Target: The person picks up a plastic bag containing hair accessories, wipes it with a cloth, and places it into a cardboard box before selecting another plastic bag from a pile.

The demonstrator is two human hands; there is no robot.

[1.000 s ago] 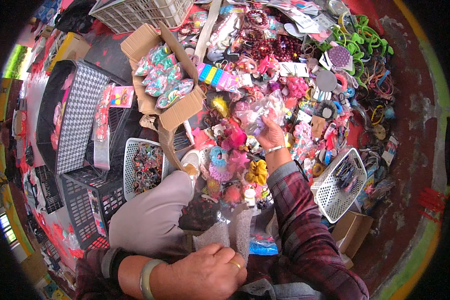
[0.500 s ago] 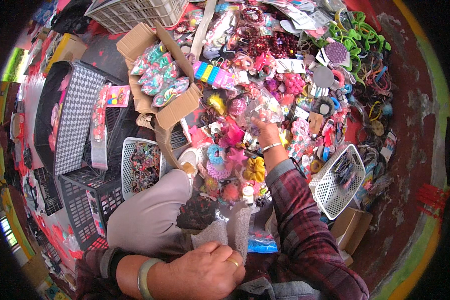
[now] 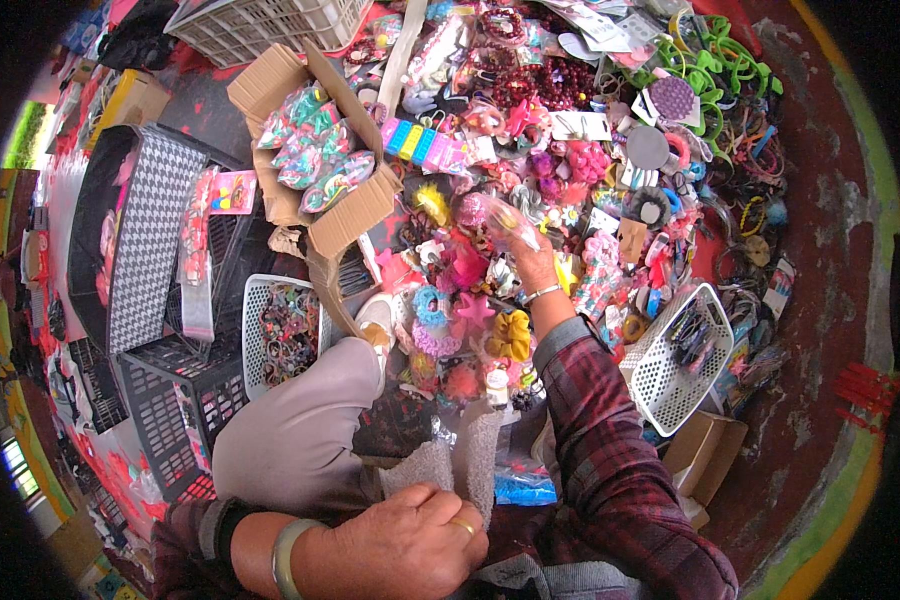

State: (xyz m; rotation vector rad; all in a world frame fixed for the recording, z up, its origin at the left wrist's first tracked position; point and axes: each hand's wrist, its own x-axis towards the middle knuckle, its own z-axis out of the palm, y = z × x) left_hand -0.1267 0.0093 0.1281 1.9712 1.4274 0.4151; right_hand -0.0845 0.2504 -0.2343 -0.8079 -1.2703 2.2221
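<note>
My right hand (image 3: 536,264) reaches into the middle of a broad pile of hair accessories (image 3: 470,265). Its fingers are closed on a small clear plastic bag (image 3: 513,224), whose contents are too small to make out. A pink sparkly ball (image 3: 471,210), a yellow fluffy piece (image 3: 432,206) and a yellow scrunchie (image 3: 510,336) lie around that hand. Down at my lap, my left hand (image 3: 432,535) is curled with knuckles up, beside a grey fuzzy sheet (image 3: 482,455). Whatever its fingers may hold is hidden underneath.
A cardboard box (image 3: 355,218) of packaged pieces stands left of the pile. White baskets sit at left (image 3: 253,330) and right (image 3: 650,405). Black crates (image 3: 155,410) stand farther left. Green headbands (image 3: 715,75) lie at the far right, and a pale crate (image 3: 260,35) at the back.
The clear bag, spread out on the pile before, is now gathered narrower and tilted up in my right hand. My left hand stays at my lap.
</note>
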